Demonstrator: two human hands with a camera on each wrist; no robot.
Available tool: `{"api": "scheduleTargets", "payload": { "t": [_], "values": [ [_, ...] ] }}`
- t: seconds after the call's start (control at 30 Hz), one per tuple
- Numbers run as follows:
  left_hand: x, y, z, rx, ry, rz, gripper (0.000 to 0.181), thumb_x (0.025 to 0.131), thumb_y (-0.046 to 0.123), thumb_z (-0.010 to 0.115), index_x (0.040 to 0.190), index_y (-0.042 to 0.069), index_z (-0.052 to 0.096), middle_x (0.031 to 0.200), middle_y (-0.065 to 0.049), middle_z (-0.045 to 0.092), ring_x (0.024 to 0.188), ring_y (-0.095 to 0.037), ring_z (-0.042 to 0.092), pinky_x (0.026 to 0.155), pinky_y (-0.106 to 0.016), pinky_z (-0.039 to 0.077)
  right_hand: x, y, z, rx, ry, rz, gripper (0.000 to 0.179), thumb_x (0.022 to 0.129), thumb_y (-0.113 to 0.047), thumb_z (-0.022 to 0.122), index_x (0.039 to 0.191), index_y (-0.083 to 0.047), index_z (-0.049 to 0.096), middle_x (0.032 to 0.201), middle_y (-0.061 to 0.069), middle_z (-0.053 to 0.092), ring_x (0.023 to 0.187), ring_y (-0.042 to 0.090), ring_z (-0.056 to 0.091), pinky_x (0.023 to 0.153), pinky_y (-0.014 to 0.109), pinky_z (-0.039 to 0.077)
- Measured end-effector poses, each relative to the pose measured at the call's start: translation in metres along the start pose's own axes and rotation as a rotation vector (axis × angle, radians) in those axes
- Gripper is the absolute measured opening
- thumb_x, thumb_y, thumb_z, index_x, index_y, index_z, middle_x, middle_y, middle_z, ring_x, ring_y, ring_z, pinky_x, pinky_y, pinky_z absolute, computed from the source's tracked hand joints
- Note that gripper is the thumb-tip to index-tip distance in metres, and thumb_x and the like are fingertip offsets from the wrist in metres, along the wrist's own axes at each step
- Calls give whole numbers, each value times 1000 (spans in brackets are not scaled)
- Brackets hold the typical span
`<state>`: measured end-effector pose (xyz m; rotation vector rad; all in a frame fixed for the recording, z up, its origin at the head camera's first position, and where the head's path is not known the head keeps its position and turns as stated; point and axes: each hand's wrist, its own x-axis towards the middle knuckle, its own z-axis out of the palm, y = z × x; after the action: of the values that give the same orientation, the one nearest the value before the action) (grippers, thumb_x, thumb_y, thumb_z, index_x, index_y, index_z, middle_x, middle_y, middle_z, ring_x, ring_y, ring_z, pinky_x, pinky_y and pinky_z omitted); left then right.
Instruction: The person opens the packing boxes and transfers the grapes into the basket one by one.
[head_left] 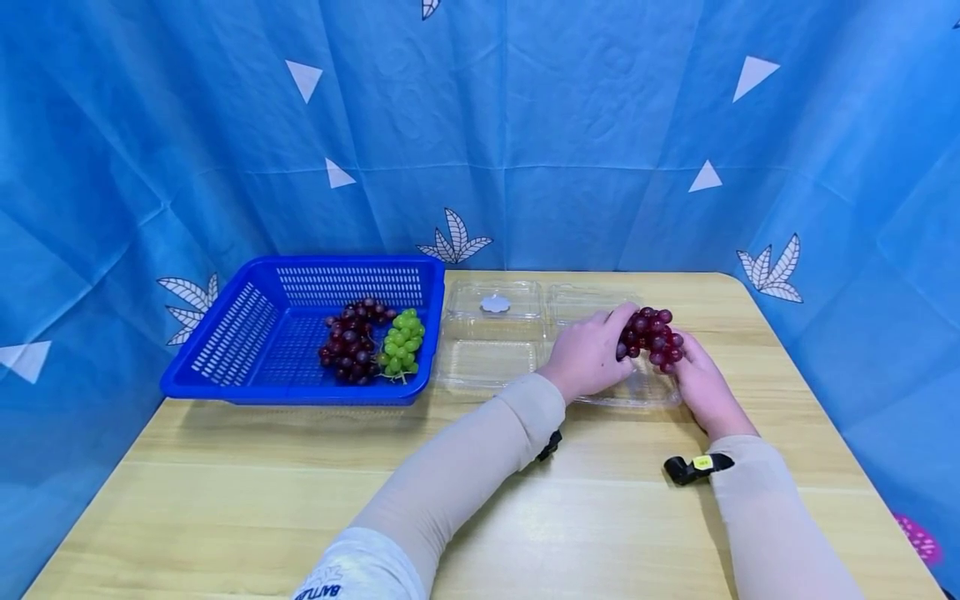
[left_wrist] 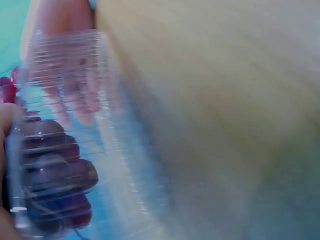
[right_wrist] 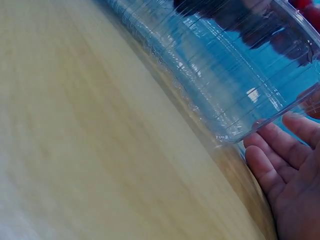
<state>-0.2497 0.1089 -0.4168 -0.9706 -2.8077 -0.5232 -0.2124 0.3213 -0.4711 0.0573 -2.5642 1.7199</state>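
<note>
A bunch of dark red grapes (head_left: 651,337) hangs over a clear plastic clamshell box (head_left: 630,393) on the right. My left hand (head_left: 596,354) grips the bunch from its left side. At the box's right end is my right hand (head_left: 708,387), its thumb side close to the grapes; in the right wrist view its fingers (right_wrist: 265,162) look loosely extended beside the clear wall. Through that wall, the left wrist view shows the grapes (left_wrist: 57,172) and the right hand (left_wrist: 65,75) behind, blurred. Whether the right fingers touch the grapes is hard to tell.
A blue plastic basket (head_left: 300,392) stands at the left with another dark red bunch (head_left: 351,342) and a green bunch (head_left: 402,342) inside. Beside it lies a second clear clamshell box (head_left: 491,371), lid raised back, with a pale label (head_left: 495,303). A blue curtain (head_left: 517,133) hangs behind the wooden table (head_left: 300,492).
</note>
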Motion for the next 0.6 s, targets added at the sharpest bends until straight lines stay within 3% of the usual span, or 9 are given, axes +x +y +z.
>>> {"api": "scheduleTargets", "payload": {
  "t": [0.13, 0.3, 0.37, 0.47, 0.6],
  "values": [
    [1, 4, -15, -19, -20, 16, 80, 87, 36, 72, 155, 32, 31, 115, 2, 63, 85, -13, 60, 62, -30, 51, 1, 1, 0, -9, -4, -15, 44, 107, -25, 50, 147, -7, 43, 152, 15, 42, 135, 30, 38, 108, 49, 33],
    [-1, 8, -50, -33, -56, 30, 82, 88, 35, 72, 157, 32, 28, 119, 0, 61, 81, -11, 58, 59, -26, 49, 1, 0, 0, -2, -35, -18, 48, 110, -32, 42, 150, -6, 42, 149, 20, 46, 130, 35, 46, 103, 43, 41],
    [-3, 8, -66, -50, -47, 47, 81, 89, 33, 71, 157, 31, 28, 119, 0, 61, 77, -11, 58, 58, -26, 48, 2, 0, 0, 4, -48, -20, 48, 111, -34, 36, 149, -6, 42, 145, 22, 50, 124, 34, 52, 98, 37, 45],
    [-8, 6, -92, -69, -17, 66, 79, 90, 34, 71, 157, 29, 29, 119, -1, 61, 72, -12, 58, 55, -26, 49, 2, 2, -1, 19, -62, -32, 43, 111, -22, 33, 149, -4, 40, 143, 22, 52, 124, 31, 54, 96, 29, 46],
    [-16, -2, -124, -18, 50, 90, 75, 90, 34, 70, 155, 28, 32, 118, -1, 62, 72, -14, 58, 56, -26, 48, 2, 4, 0, 51, -74, -34, 45, 109, -14, 30, 153, -2, 35, 144, 23, 51, 124, 25, 56, 94, 22, 48]
  ]
}}
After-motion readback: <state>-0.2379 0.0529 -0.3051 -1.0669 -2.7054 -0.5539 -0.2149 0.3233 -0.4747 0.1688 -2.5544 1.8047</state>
